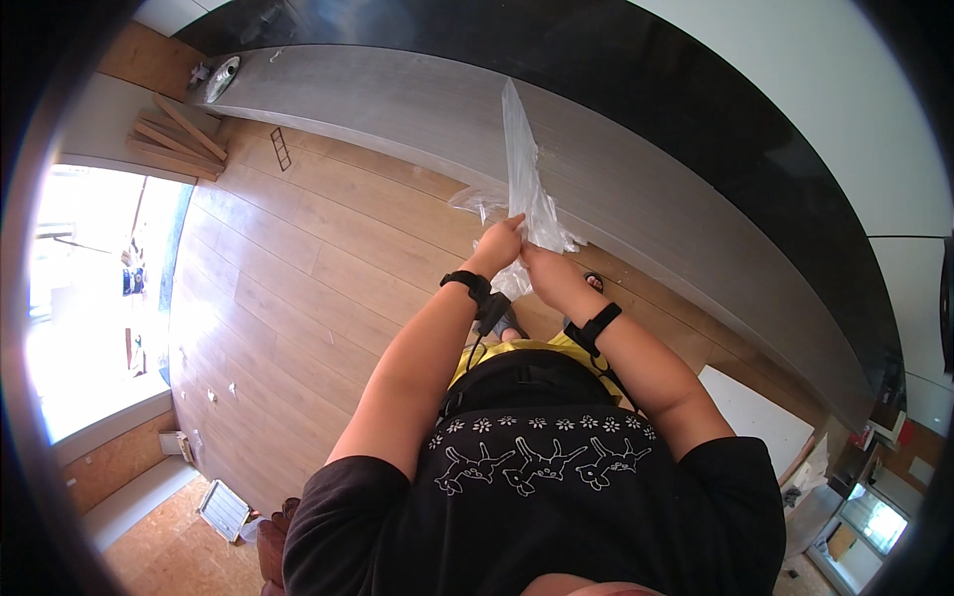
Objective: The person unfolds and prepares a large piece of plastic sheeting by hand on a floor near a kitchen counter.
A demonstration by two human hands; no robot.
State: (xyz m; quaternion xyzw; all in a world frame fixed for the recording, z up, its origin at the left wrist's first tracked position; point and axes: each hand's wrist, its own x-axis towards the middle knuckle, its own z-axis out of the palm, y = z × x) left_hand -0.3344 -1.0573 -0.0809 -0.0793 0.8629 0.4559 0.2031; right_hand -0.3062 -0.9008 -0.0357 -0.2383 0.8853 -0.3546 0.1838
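My left hand [501, 242] and my right hand [542, 267] meet at the front edge of a long grey shelf, both closed on a bunched clear plastic sheet [525, 175]. Part of the plastic lies across the grey shelf [417, 100] in a narrow point, and another part hangs below my hands above the floor. A loose flap of it spreads to the left of my left hand. My fingertips are partly hidden by the plastic and by each other.
Wooden strips [179, 141] lean at the far left beside a small dark metal frame [280, 149] on the plank floor. A round metallic object [222, 79] sits at the shelf's left end. A white board [756, 417] is on the right; a white-framed panel [224, 509] lies at lower left.
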